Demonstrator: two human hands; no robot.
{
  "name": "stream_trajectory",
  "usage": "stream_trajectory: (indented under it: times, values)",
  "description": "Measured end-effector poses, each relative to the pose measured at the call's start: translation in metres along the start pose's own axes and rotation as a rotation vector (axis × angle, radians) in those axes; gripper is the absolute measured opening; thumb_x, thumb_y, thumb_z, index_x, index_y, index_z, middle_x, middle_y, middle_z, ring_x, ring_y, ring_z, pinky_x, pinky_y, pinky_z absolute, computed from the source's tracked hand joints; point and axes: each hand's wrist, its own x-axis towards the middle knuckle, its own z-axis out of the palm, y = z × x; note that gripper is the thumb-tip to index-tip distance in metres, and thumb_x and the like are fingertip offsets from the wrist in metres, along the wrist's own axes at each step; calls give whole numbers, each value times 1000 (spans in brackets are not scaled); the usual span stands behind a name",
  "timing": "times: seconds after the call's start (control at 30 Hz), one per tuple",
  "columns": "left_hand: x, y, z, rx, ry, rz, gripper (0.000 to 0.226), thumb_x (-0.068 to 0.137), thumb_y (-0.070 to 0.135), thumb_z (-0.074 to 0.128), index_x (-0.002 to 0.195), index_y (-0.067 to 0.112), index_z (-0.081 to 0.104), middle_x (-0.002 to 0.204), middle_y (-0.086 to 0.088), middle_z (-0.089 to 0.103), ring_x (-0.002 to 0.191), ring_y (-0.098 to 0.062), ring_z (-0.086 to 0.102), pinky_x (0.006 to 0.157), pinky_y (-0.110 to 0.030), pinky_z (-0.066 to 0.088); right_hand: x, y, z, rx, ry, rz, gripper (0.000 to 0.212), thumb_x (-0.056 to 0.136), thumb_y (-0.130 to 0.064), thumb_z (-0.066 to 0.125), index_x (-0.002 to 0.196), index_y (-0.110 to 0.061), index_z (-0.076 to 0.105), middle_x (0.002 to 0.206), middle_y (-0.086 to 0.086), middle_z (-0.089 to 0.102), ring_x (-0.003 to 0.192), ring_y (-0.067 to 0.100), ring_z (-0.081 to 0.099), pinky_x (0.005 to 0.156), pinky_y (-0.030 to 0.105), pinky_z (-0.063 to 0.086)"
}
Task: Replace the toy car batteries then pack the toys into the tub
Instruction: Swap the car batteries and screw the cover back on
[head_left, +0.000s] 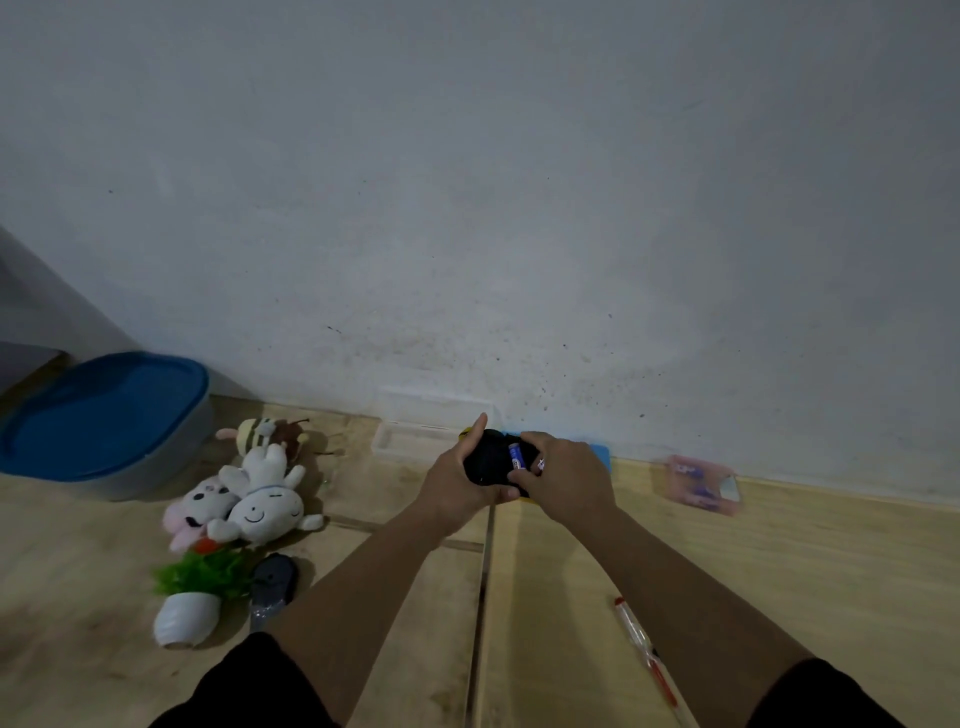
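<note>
I hold a toy car (488, 460) upside down above the floor, its black underside facing me and a yellow edge showing below. My left hand (457, 480) grips its left side. My right hand (563, 475) covers its right side, fingertips on a blue battery (516, 453) lying in the car's underside. A grey tub with a blue lid (104, 415) stands at the far left by the wall. Plush toys lie beside it: a striped bee (262, 434), a white rabbit (265, 499) and a pink-and-white one (200, 506).
A fake green plant in a white pot (189, 603) lies tipped over beside a dark computer mouse (274, 579). A clear plastic box (415, 434) sits at the wall. A pink battery pack (701, 483) lies at right, a red-tipped screwdriver (647, 660) near my right forearm.
</note>
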Motion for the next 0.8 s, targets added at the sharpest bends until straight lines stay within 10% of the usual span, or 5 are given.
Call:
stream_trajectory:
  times: [0.33, 0.8]
  values:
    - [6, -1, -15, 155, -64, 0, 105, 65, 16, 86, 148, 31, 23, 136, 6, 50, 127, -13, 46, 104, -27, 41, 12, -5, -23, 110, -109, -46, 17, 83, -21, 59, 96, -18, 70, 72, -12, 48, 76, 12, 49, 58, 15, 36]
    - [5, 12, -8, 11, -39, 36, 103, 67, -1, 81, 148, 24, 23, 128, 9, 52, 110, 0, 52, 75, -4, 44, 19, -3, -10, 72, 111, -46, 21, 91, -25, 55, 106, -22, 69, 122, -6, 56, 104, 13, 56, 77, 20, 35]
